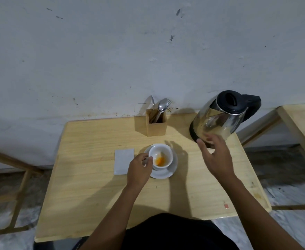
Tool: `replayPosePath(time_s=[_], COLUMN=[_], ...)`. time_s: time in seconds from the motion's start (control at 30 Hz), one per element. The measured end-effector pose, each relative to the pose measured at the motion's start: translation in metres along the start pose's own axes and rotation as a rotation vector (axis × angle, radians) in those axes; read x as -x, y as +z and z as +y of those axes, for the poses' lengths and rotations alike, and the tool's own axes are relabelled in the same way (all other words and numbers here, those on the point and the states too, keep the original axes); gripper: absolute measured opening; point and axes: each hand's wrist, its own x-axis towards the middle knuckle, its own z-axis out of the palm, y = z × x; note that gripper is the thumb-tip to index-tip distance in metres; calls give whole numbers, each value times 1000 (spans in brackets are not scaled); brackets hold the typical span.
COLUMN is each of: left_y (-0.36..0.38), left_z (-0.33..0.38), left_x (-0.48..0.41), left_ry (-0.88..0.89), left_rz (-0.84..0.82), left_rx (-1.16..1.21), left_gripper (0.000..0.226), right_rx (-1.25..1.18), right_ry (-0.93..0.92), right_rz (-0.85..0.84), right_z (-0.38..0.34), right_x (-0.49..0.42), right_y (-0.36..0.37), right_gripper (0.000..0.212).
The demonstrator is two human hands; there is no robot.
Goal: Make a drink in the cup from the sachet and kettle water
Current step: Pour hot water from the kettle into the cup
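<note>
A white cup [161, 152] stands on a white saucer [173, 168] in the middle of the wooden table [94, 195]. Orange powder [159, 161] lies at the cup's bottom. My left hand [139, 170] is at the cup's left side, its fingers closed on the cup's handle. My right hand [214, 156] hovers with fingers spread just in front of the steel kettle [220, 120], which stands at the back right with a black lid and handle. A flat grey-white sachet [124, 161] lies left of the saucer.
A wooden holder [156, 126] with spoons and a fork stands at the back, by the wall. A second wooden table [303, 123] is at the right. A small pink scrap [226, 205] lies near the front right edge.
</note>
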Motion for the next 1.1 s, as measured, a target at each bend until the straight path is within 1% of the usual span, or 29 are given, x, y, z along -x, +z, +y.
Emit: replayPosePath(time_s=[0.07, 0.13, 0.17, 0.23, 0.3, 0.37, 0.47, 0.6, 0.67, 0.8, 0.9, 1.0, 1.1], left_y=[6, 8, 11, 17, 22, 28, 36, 42, 45, 52, 56, 59, 59], left_z=[5, 7, 10, 14, 14, 17, 27, 28, 27, 31, 37, 38, 35], left_x=[2, 2, 3, 4, 3, 2, 6, 9, 8, 9, 12, 13, 12], left_ry=[-39, -81, -104, -144, -190, -217, -249, -264, -268, -271, -267, -257, -273], left_rz=[48, 96, 115, 146, 178, 222, 300, 366, 402, 454, 491, 508, 499], left_rx=[40, 81, 92, 119, 145, 155, 176, 180, 168, 107, 89, 73, 69], left_gripper=[20, 13, 9, 9, 8, 8, 14, 18, 20, 23, 23, 23, 24], right_rx=[6, 2, 7, 29, 41, 51, 69, 152, 156, 68, 71, 69, 62], right_ry=[-38, -73, -86, -102, -92, -63, -50, -106, -123, -84, -105, -104, -86], right_rz=[104, 203, 249, 311, 314, 251, 96, -81, -174, -331, -392, -394, -432], right_z=[5, 8, 11, 16, 21, 27, 40, 51, 52, 51, 56, 62, 69], right_x=[-9, -21, -28, -44, -64, -87, -120, -159, -176, -198, -210, -217, -223], right_y=[-22, -40, -51, -72, -88, -102, -116, -125, -130, -137, -137, -136, -137], right_gripper=[31, 26, 27, 32, 35, 39, 45, 58, 63, 55, 56, 63, 65])
